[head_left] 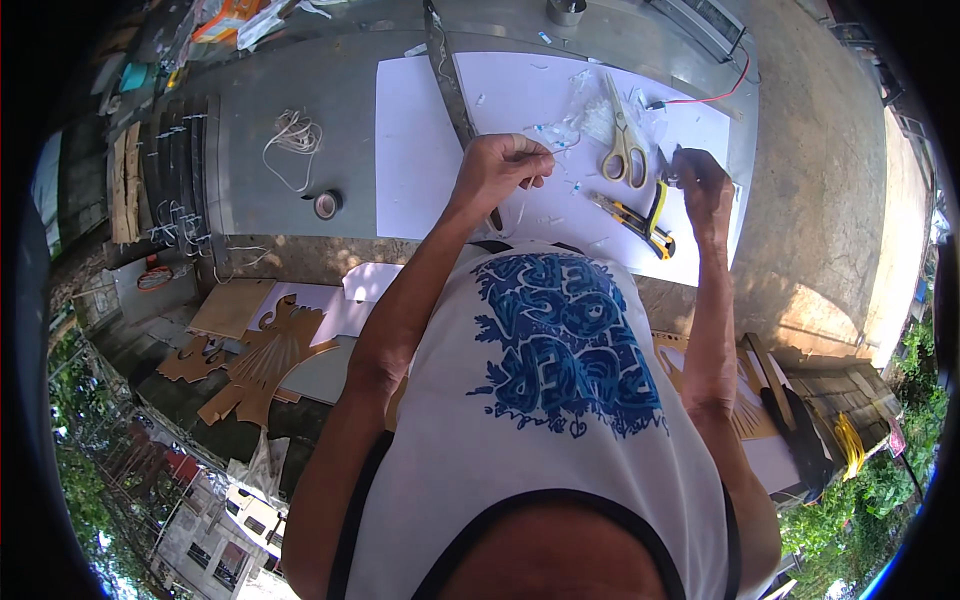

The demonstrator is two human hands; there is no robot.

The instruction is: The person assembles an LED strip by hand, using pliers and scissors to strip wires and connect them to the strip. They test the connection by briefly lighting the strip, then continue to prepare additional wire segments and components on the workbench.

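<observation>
My left hand [508, 168] is closed in a pinch above the white sheet [420, 150]. A thin wire with small pale-blue pieces [562, 143] runs out from its fingertips. My right hand [703, 185] hovers at the sheet's right side with its fingers curled together, and what they hold, if anything, is hidden. Right beside those fingers is a tool with a yellow-and-black handle [658, 203], its head partly covered. Between my hands lie scissors with cream handles [626, 160] and a yellow-and-black utility knife [640, 228]. Clear plastic scraps [597, 120] are scattered near the scissors.
A dark metal strip [447, 75] crosses the sheet. On the grey table [250, 90] at left are a coiled white cord [293, 140] and a tape roll [326, 205]. A red wire [715, 98] leads to a box-like device [705, 28]. Cut brown boards [270, 355] lie lower left.
</observation>
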